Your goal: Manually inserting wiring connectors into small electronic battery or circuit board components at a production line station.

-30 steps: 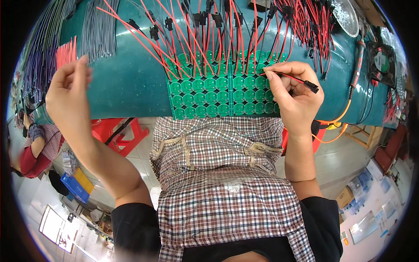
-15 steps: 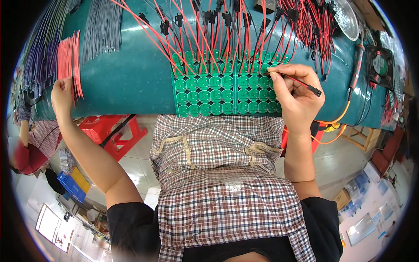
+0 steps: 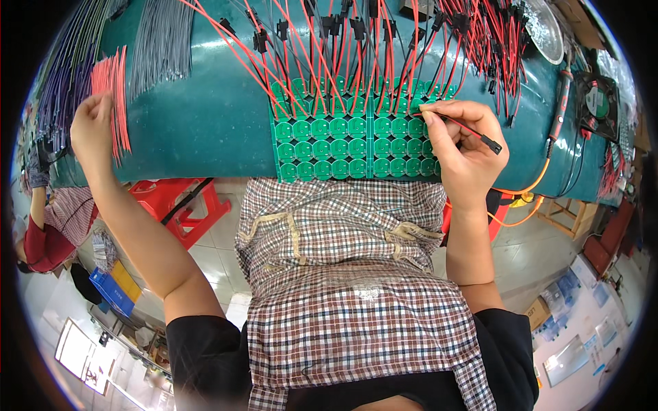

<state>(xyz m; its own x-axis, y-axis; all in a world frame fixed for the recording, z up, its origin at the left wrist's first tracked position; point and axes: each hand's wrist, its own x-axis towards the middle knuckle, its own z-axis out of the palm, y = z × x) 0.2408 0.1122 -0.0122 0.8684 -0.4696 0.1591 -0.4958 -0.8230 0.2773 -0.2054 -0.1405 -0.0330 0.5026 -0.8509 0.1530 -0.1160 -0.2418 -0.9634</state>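
My right hand (image 3: 473, 140) pinches a two-core red and black lead (image 3: 469, 129) with a small black plug at its end. The lead's other end lies under my fingertips at the right part of a panel of round green circuit boards (image 3: 329, 149). Along the panel's far rows stand several red and black leads (image 3: 336, 55) with black plugs. Away at the left, my left hand (image 3: 94, 130) has its fingers closed against the left side of a bundle of red wires (image 3: 119, 96). What lies between those fingertips is hidden.
Grey wires (image 3: 161, 48) and dark purple and green wires (image 3: 65, 89) lie at the far left. More plugged leads (image 3: 490, 58) lie at the far right, near a soldering iron (image 3: 561, 103) and a small black fan (image 3: 595, 103). Another person's sleeve (image 3: 48, 240) shows at the left edge.
My left hand has shifted up and slightly left along the red wire bundle. My right hand stays at the panel with the same lead.
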